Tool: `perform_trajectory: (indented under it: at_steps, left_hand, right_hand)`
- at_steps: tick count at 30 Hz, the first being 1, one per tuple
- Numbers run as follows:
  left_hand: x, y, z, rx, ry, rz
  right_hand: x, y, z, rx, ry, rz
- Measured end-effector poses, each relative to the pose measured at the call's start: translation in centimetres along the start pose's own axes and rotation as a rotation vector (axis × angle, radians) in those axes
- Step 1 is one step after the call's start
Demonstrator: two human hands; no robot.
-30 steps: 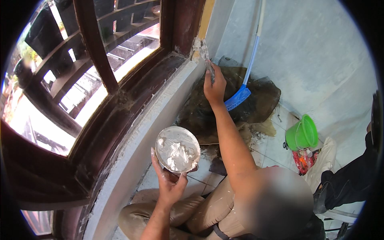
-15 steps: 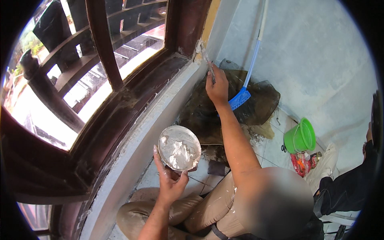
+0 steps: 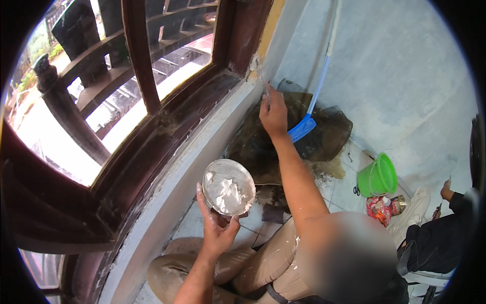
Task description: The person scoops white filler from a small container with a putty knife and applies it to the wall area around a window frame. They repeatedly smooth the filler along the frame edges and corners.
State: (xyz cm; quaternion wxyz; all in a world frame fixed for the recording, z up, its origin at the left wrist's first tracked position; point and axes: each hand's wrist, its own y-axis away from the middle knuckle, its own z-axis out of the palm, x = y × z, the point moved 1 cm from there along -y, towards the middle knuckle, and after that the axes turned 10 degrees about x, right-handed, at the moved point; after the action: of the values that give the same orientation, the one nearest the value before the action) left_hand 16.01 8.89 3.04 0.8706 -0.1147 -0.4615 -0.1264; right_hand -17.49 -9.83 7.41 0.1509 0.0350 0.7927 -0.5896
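My left hand [image 3: 218, 228] grips a round, shallow bowl [image 3: 243, 178] from below and at its near rim. White putty [image 3: 226, 195] lies in lumps inside it and is smeared on its wall. My right hand [image 3: 274, 114] is closed around a thin putty knife [image 3: 266, 89], reaching to the end of the window ledge. The knife's blade is blurred against the whitish patch [image 3: 256, 65] at the wall corner, so whether it touches I cannot tell. White specks mark both forearms.
A dark-framed window [image 3: 136, 55] and pale ledge [image 3: 167, 197] run along my left. Beyond my right hand lie a dark sheet [image 3: 324, 137] and a blue broom [image 3: 302, 127]. A green bucket [image 3: 377, 176] and red packet [image 3: 378, 209] stand right, near another person's dark sleeve [image 3: 435, 243].
My right hand and the putty knife have drawn slightly down, toward me. My left hand keeps the bowl nearly still. At the right edge, the other person's hand has come further into sight.
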Motion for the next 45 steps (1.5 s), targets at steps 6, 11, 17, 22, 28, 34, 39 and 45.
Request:
perform_trajectory:
  at_steps: [6, 11, 17, 22, 28, 34, 39, 45]
  left_hand:
    - [0.5, 0.1, -0.6, -0.006, 0.032, -0.012]
    - [0.2, -0.1, -0.7, 0.003, -0.047, 0.044]
    - [0.1, -0.1, -0.8, 0.002, -0.056, 0.051]
    - [0.6, 0.1, -0.8, -0.024, -0.014, 0.001]
    - [0.5, 0.1, -1.0, -0.028, -0.025, 0.001]
    - [0.8, 0.1, -0.7, -0.016, -0.028, -0.021]
    - [-0.3, 0.0, -1.0, 0.000, -0.097, 0.037]
    - [-0.6, 0.0, -0.8, -0.004, -0.082, 0.046]
  right_hand:
    - [-2.1, 0.4, 0.0, -0.039, -0.036, 0.130]
    - [-2.3, -0.1, 0.1, -0.063, -0.005, 0.143]
    - [-2.4, 0.0, 0.3, 0.055, -0.046, 0.065]
    - [-1.6, -0.2, 0.5, 0.013, -0.036, 0.052]
    - [-0.9, -1.9, -0.8, 0.125, -0.102, 0.027]
    - [0.4, -6.6, -4.9, -0.046, -0.097, 0.099]
    - [1.0, -8.4, -5.3, -0.178, -0.149, 0.038]
    - [0.8, -8.5, -4.1, -0.242, -0.110, 0.070]
